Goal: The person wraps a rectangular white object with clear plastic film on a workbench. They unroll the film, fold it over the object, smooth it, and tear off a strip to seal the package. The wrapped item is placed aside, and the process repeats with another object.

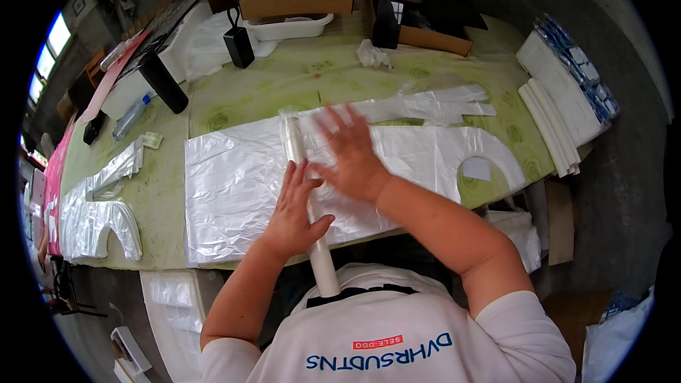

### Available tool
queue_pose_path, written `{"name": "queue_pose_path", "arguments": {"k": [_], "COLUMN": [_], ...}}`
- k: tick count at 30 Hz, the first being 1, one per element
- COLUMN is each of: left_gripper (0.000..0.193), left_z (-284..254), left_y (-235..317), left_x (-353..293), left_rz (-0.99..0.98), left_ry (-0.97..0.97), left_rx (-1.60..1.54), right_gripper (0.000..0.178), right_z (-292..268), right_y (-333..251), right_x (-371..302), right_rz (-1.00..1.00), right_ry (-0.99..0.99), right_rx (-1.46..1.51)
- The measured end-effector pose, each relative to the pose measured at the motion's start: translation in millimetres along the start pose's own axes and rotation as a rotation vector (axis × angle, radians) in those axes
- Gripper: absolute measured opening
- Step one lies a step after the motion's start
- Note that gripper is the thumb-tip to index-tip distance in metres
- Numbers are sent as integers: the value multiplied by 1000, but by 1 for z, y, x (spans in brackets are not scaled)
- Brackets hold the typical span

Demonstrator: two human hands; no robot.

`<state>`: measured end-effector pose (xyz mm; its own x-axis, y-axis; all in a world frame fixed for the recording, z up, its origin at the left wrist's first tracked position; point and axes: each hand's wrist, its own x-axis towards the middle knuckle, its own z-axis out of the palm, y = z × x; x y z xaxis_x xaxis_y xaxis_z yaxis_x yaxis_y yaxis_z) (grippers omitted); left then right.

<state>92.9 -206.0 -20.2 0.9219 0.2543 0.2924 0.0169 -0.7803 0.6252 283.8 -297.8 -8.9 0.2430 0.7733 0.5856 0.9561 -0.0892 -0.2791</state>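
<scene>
A long whitish roll (323,262) lies across a flat, crinkled stack of thin white plastic sheets (234,191), its near end reaching my body. The sheets narrow to a curved cut-out at the right, like an apron's neck. My left hand (292,213) rests against the roll, fingers stretched and thumb apart. Just right of the roll's far part is my right hand (351,156), blurred by motion, with its fingers spread over the sheets; whether it touches them I cannot tell. Loose plastic strips (425,108) stick out beyond the sheets' far edge.
The table has a green patterned cover (312,71). More folded plastic (106,220) lies at left, near a bottle (131,119) and a black cylinder (163,84). A black box-shaped device (239,46) and cardboard boxes (296,6) stand at the back. White rolls (546,126) and packages (567,78) sit at right.
</scene>
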Motion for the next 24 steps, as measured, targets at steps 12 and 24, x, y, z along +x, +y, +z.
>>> {"name": "queue_pose_path", "arguments": {"k": [12, 24], "left_gripper": [42, 84], "left_z": [-47, -22], "left_y": [14, -15], "left_x": [-6, -8], "left_rz": [180, -40], "left_ry": [229, -173], "left_rx": [-154, 211], "right_gripper": [24, 41], "right_z": [16, -31], "right_y": [-79, -15], "right_x": [-29, -65], "right_rz": [-51, 91], "right_ry": [-480, 71], "right_rx": [439, 290]}}
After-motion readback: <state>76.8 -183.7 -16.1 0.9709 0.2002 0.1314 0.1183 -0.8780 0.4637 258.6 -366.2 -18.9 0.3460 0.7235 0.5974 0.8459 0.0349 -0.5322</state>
